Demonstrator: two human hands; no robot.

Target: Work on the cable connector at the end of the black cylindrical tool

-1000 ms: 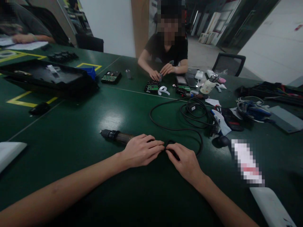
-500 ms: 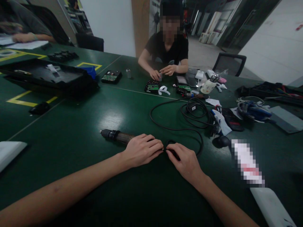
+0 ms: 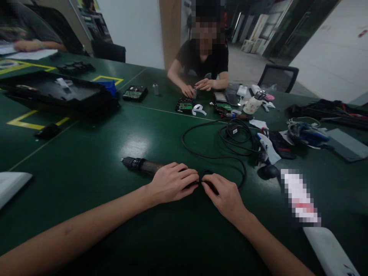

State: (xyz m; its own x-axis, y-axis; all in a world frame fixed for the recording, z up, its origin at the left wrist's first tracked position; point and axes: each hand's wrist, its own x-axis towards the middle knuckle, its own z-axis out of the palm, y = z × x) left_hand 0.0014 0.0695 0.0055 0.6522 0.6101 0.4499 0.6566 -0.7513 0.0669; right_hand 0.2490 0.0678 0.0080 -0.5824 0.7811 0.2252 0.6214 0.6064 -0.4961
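Observation:
A dark cylindrical power tool point(image 3: 140, 165) lies on the green table point(image 3: 94, 153), its tip pointing left. My left hand point(image 3: 172, 183) is closed over the tool's rear end. My right hand point(image 3: 222, 195) sits just to its right, fingers pinched on the black cable point(image 3: 201, 153) where it meets the tool. The fingertips of both hands nearly touch. The cable loops away across the table toward a coil point(image 3: 238, 134) farther back.
A person in black point(image 3: 202, 57) sits opposite, handling small parts beside circuit boards point(image 3: 184, 104). A black tray point(image 3: 57, 92) lies at the left, another person's arm point(image 3: 31, 46) at far left. Tools, a bottle point(image 3: 253, 103) and cables clutter the right. A white object point(image 3: 330, 249) lies near right.
Almost nothing has moved. My fingertips shifted slightly at the cable joint; the person opposite moved their hands a little.

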